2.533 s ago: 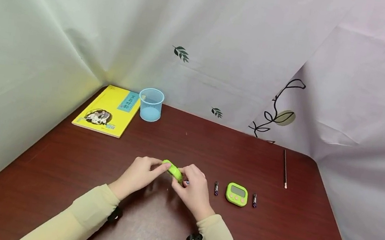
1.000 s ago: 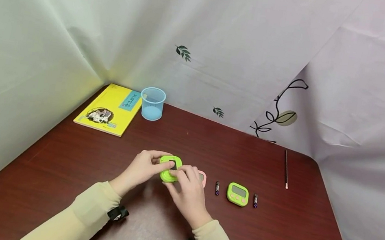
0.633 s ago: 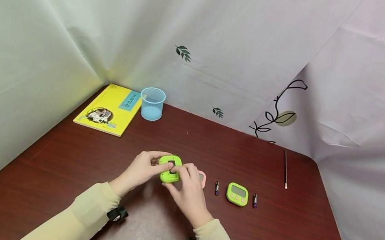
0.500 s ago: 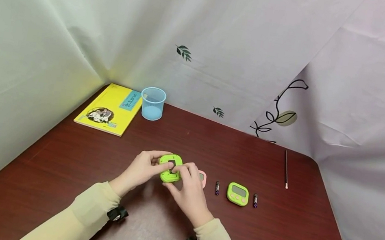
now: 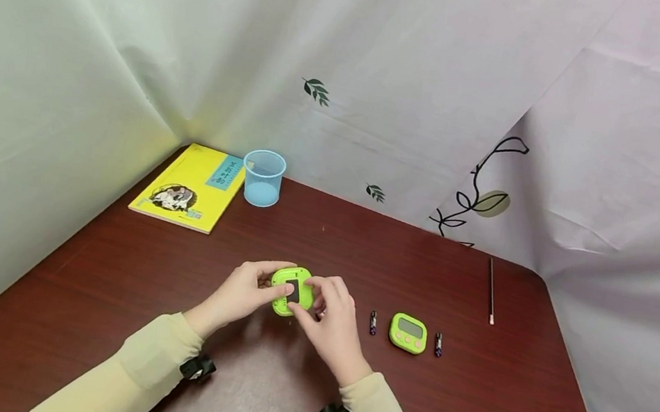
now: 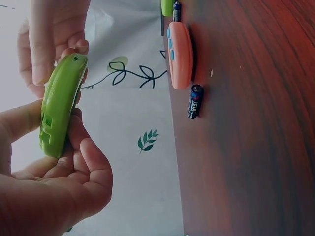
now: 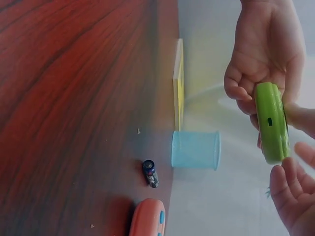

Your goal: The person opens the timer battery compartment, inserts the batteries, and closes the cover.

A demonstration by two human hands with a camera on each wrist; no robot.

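Observation:
Above the table, my left hand (image 5: 242, 290) holds a green digital timer (image 5: 302, 287) with its back facing up. The left thumb lies on the dark rectangle on that back, and the other fingers are beneath. My right hand (image 5: 334, 323) pinches the timer's right side, index finger at the upper edge and thumb at the lower. Seen from the left wrist, the timer (image 6: 61, 103) stands edge-on between both hands. A pink timer (image 6: 180, 55) lies on the table beyond, with a battery (image 6: 195, 102) beside it; the right hand mostly hides this pink timer in the head view.
Right of the hands, a second green timer (image 5: 408, 334) lies between two small batteries, one on its left (image 5: 373, 323) and one on its right (image 5: 438, 344). A pencil (image 5: 492, 292) is farther right. A blue cup (image 5: 263, 179) and yellow book (image 5: 190, 186) stand at the back left.
The timer was edge-up at first and has been turned back-up. Over the last half second, the right fingers have shifted from the middle of its back to its right edge.

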